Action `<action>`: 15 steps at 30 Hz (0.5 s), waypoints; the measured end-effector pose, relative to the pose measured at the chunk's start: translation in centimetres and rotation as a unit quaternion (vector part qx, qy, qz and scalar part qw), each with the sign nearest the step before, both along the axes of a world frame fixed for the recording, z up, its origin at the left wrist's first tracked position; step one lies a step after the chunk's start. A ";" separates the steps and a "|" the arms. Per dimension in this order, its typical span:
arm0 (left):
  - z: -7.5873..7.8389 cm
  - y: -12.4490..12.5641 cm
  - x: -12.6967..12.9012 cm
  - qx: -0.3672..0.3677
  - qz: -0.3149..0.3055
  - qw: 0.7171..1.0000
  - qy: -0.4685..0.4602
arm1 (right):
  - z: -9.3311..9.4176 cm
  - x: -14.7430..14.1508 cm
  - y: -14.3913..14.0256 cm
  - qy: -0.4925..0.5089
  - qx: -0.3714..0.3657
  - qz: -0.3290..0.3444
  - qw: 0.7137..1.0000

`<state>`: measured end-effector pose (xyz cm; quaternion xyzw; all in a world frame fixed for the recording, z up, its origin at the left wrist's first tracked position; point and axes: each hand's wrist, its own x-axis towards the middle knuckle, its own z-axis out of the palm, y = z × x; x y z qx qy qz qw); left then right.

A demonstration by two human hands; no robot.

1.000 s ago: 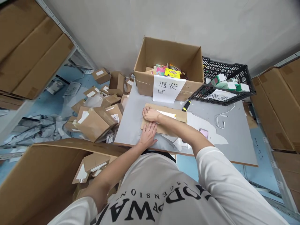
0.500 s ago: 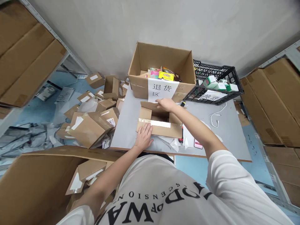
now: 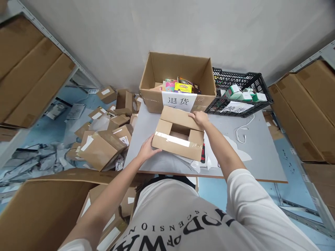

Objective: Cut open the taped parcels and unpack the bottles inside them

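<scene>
A small cardboard box (image 3: 178, 148) lies on the grey table (image 3: 264, 150) in front of me. Its near flap carries a white label and clear tape; the flaps lie mostly folded in, with a gap showing a dark inside. My left hand (image 3: 148, 149) grips the box's left near corner, thumb along the near side. At the far right corner, my right hand (image 3: 200, 118) has its fingers curled over the far flap. Just behind stands a large open carton (image 3: 151, 101) with a paper sign, holding colourful packets and a yellow box (image 3: 183, 88).
A black plastic crate (image 3: 242, 104) with green-and-white boxes stands at the back right, near a white cable (image 3: 239, 134). A red-and-black tool (image 3: 203, 153) lies beside the small box. Used cartons (image 3: 102, 148) pile up at left; a big open carton (image 3: 52, 205) stands near me.
The far flap of the small box has come down over the opening. My left hand has slid from the near flap to the left corner; my right hand has shifted right along the far edge.
</scene>
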<state>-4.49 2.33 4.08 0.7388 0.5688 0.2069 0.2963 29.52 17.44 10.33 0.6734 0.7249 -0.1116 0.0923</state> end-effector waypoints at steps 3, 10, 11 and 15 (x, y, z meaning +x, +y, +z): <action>-0.4 -2.7 0.7 0.001 0.048 0.999 -0.001 | -1.8 -1.9 0.3 -0.005 -0.015 0.007 1.000; -0.3 -4.1 -0.1 0.003 0.028 0.999 0.029 | -2.5 -4.9 0.0 0.077 0.121 0.093 0.985; -0.1 -3.3 -0.6 0.018 -0.011 0.999 0.044 | -1.8 -4.9 -0.6 0.083 0.154 0.104 0.979; 0.8 0.5 -2.6 0.056 -0.183 0.974 0.123 | 0.9 -4.9 -5.6 0.110 0.178 0.235 0.949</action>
